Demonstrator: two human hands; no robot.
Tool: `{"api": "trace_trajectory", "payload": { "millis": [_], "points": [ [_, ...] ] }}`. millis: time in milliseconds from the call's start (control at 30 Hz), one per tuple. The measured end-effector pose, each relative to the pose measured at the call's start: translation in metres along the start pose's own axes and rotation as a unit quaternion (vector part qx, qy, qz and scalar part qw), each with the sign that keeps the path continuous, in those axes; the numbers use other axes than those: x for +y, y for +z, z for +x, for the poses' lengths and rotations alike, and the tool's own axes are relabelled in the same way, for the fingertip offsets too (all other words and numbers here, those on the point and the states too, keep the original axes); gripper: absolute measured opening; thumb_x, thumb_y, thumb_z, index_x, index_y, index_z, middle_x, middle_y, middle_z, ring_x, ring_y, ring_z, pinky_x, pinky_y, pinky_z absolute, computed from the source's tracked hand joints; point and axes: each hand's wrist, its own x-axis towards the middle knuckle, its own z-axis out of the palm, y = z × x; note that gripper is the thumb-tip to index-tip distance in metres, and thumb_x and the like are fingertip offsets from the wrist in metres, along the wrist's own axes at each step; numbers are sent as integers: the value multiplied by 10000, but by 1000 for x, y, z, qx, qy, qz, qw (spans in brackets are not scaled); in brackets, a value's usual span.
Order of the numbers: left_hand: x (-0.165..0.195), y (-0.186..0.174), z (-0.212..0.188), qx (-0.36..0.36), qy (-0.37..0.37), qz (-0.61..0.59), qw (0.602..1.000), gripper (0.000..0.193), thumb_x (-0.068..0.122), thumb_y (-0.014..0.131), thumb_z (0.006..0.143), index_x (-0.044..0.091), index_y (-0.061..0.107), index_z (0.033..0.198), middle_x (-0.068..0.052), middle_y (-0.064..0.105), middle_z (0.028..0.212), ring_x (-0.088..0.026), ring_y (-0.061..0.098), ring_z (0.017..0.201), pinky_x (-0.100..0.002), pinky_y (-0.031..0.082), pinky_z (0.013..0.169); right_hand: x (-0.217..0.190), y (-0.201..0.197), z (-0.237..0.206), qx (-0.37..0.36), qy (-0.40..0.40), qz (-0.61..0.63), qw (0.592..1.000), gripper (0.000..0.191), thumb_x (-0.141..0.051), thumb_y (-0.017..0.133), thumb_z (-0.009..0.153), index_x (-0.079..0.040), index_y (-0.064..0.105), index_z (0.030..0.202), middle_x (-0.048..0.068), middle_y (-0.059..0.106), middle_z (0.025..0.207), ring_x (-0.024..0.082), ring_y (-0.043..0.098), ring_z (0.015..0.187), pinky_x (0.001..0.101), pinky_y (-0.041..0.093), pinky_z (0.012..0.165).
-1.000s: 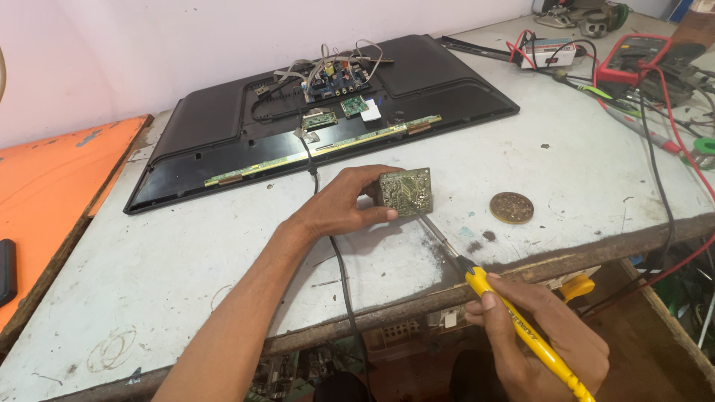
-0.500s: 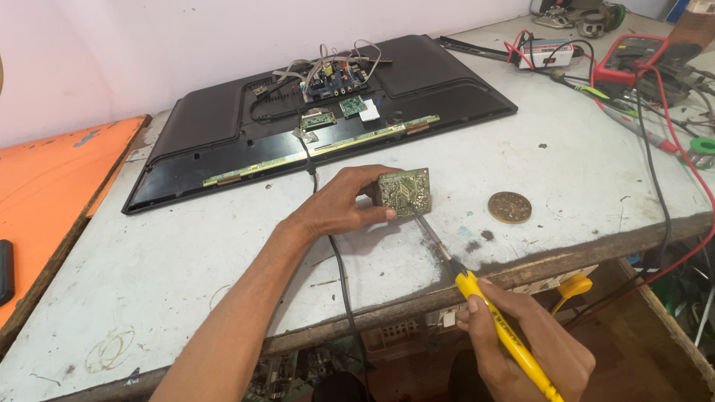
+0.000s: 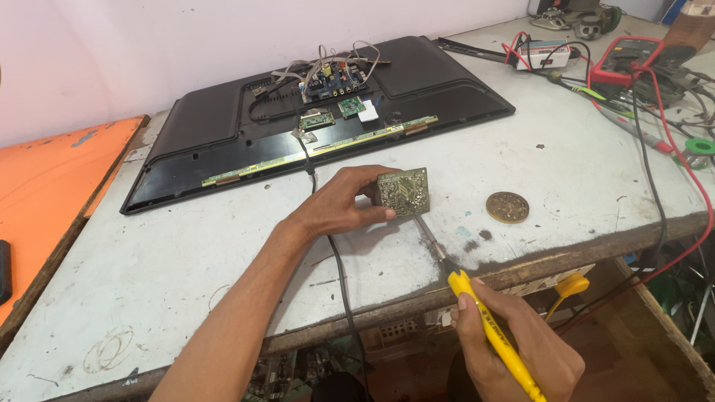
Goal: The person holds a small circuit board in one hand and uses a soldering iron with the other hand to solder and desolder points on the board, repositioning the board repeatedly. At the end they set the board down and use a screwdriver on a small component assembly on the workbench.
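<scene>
At the far left edge an orange board (image 3: 52,179) lies beside the worktop (image 3: 186,275), with a dark object (image 3: 4,272) on its outer side. Across the back of the worktop a flat black panel (image 3: 223,149) lies face down, its green boards and grey ribbon cables (image 3: 331,78) exposed near the middle; a small white label (image 3: 368,112) sits beside one of the green boards, and a thin strip runs along the panel's near edge.

Near the middle of the front edge, the left hand (image 3: 335,208) has its grip clamped on a small square circuit board (image 3: 403,191), held on edge with the solder side facing the camera. That hold looks the same as a second ago. What has changed is the right hand (image 3: 514,346): it has slid back and down off the front edge, its grip closed round the yellow handle of a soldering iron (image 3: 491,335), while the metal tip still reaches up to the lower corner of the circuit board. Whether the tip touches the board cannot be told. The work on that corner appears ongoing.

Right of the board a round brown disc (image 3: 507,207) lies flat. Toward the right back corner sit a red meter (image 3: 629,63) with red and black leads, and a green roll (image 3: 700,146) by the right edge.
</scene>
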Motion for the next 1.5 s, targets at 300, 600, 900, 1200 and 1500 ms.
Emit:
{"api": "trace_trajectory", "payload": {
  "millis": [300, 600, 900, 1200, 1500],
  "points": [
    [-3, 0, 0, 2, 43, -3, 999, 630, 219, 823, 794, 49, 626, 1367, -125, 735, 1230, -223, 717, 1077, -414, 559, 1045, -7, 7, -8, 2, -64, -13, 998, 204, 1, 793, 818, 32, 717, 1004, 178, 767, 909, 218, 803, 854, 305, 638, 728],
    [-4, 0, 0, 5, 30, -7, 1000, 641, 239, 823, 783, 52, 628, 1364, -127, 742, 1221, -232, 730, 1058, -419, 580, 1021, 2, 13, -18, -20, -90, -53, 994, 251, -32, 823, 781, -11, 756, 1022, 131, 754, 903, 202, 790, 820, 299, 645, 711],
    [-6, 0, 1, 7, 38, -6, 999, 639, 238, 826, 778, 53, 633, 1358, -127, 748, 1214, -228, 734, 1062, -424, 576, 1028, 5, 18, -25, -20, -109, -60, 992, 313, -16, 832, 760, -59, 775, 1065, 100, 736, 924, 191, 774, 822, 307, 637, 717],
    [-6, 1, 1, 5, 27, -11, 1000, 633, 233, 819, 789, 55, 628, 1365, -125, 748, 1213, -225, 740, 1046, -422, 583, 1021, 9, 11, -22, -35, -75, -32, 996, 268, -4, 810, 774, -32, 766, 1037, 121, 748, 954, 179, 785, 848, 291, 653, 708],
    [-5, 1, 0, 5, 21, -13, 1000, 649, 225, 819, 786, 52, 619, 1379, -129, 745, 1226, -227, 736, 1043, -430, 580, 1001, -7, 4, -7, -24, -88, 3, 996, 229, 19, 782, 800, 4, 740, 1024, 134, 751, 942, 185, 779, 830, 282, 624, 713]
  ]
}}
